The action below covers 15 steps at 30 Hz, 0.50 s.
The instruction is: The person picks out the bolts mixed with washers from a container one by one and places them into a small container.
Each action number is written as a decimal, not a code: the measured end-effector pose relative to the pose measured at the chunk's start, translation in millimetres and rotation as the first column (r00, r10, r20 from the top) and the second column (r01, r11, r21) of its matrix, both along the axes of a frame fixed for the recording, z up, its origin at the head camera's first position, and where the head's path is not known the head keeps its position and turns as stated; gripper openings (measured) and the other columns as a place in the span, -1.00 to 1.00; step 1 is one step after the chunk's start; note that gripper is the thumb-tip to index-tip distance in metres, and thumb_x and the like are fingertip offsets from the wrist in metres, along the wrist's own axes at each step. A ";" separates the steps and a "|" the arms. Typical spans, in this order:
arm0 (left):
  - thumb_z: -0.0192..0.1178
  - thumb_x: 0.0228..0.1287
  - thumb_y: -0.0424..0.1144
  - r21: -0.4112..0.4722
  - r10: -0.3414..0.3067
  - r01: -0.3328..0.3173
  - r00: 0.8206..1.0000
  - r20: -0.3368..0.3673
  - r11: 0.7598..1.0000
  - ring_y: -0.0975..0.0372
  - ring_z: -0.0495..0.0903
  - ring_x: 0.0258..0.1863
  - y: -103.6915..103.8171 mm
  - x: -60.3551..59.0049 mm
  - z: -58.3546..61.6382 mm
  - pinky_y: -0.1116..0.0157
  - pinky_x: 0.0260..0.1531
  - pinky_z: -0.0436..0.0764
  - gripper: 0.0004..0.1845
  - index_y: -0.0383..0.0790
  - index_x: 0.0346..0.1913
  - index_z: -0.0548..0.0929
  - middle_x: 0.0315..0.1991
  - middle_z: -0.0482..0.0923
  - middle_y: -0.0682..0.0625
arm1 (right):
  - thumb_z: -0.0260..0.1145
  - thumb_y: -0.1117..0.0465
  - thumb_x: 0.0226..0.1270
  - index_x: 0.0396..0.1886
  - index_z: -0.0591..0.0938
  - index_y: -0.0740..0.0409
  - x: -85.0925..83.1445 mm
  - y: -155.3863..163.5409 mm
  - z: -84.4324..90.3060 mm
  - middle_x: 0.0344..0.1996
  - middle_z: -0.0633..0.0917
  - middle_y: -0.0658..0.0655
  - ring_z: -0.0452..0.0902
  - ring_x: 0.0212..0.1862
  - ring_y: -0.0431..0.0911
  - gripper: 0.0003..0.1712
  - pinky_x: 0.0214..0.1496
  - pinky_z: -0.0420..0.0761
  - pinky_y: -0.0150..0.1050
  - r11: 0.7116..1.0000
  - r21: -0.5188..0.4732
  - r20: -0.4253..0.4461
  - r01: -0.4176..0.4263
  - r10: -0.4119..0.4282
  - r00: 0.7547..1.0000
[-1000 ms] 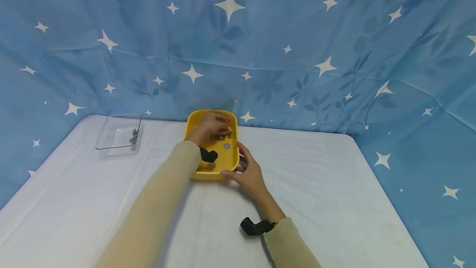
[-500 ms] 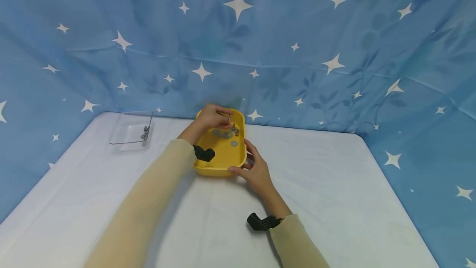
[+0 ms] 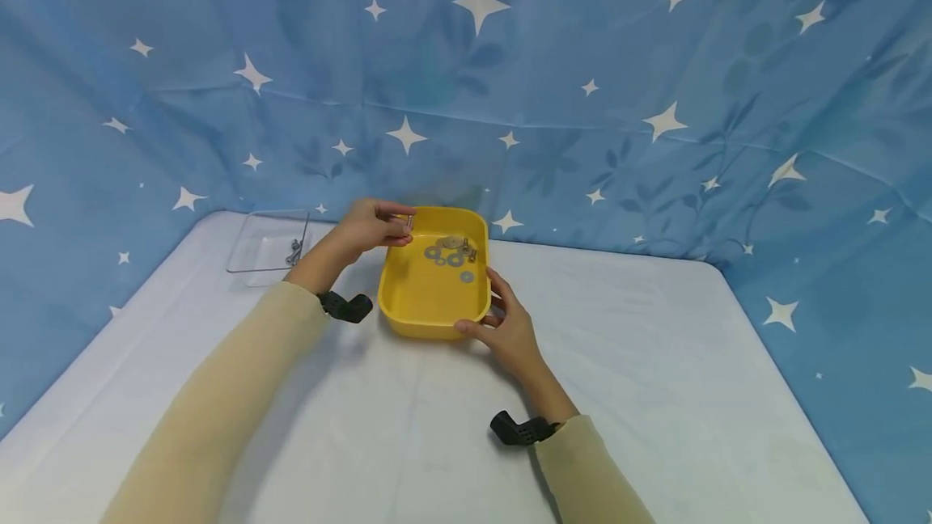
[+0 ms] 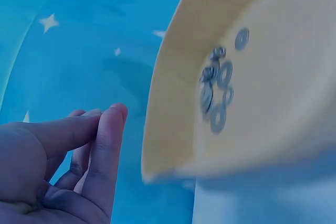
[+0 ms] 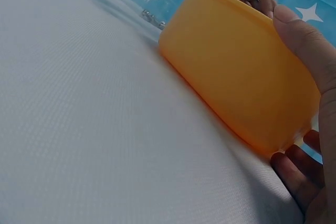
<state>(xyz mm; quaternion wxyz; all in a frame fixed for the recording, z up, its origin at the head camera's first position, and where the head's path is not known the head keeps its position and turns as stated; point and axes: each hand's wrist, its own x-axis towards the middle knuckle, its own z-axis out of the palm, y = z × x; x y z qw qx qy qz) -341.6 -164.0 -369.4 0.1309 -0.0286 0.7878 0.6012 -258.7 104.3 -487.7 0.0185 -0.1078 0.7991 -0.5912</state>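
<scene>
My left hand [image 3: 364, 229] pinches a small metal screw [image 3: 410, 221] between thumb and fingers, at the far left rim of a yellow plastic bin [image 3: 418, 293]. In the left wrist view the fingertips hide the screw. Several grey washers [image 3: 455, 260] and a few screws [image 3: 472, 255] lie inside the bin, toward its far right side. With my right hand [image 3: 513, 338] I grip the bin's near right corner. The right wrist view shows the thumb [image 5: 302, 35] at the rim and the other fingers [image 5: 296, 174] low on the wall.
A clear box [image 3: 250, 271] with several screws [image 3: 294, 252] inside stands at the back left, partly overlapped by my left hand and wrist. White cloth [image 3: 626, 362] covers the table. A blue curtain with stars [image 3: 553, 63] hangs right behind it.
My left hand has lifted the screw out from over the bin's middle and moved left to its rim. My right hand keeps its grip on the bin. The head view has shifted slightly.
</scene>
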 end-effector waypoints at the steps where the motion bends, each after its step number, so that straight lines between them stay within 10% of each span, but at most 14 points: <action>1: 0.19 0.44 -0.42 -0.006 0.006 -0.006 1.000 -0.001 1.000 0.27 0.76 -0.22 -6.2 1.9 0.5 0.32 -0.05 0.77 -0.51 -0.26 0.40 0.50 0.17 0.57 -0.29 | 0.63 0.02 0.07 0.59 0.16 -0.35 -0.1 0.3 0.2 0.51 0.35 0.06 0.47 0.39 0.02 0.16 0.27 0.67 -0.16 1.000 -0.001 -0.002 -0.004 0.004 1.000; 15: 0.14 0.49 -0.38 -0.115 0.105 -0.105 0.994 -0.009 0.988 0.45 0.75 -0.20 -100.7 26.3 4.3 0.42 -0.03 0.74 -0.44 -0.28 0.50 0.35 0.15 0.56 -0.10 | 0.58 0.15 0.15 0.64 0.10 -0.15 5.7 0.3 16.4 0.56 0.28 0.17 0.43 0.43 0.12 0.16 0.35 0.60 0.01 0.999 0.013 0.046 -0.032 0.031 0.998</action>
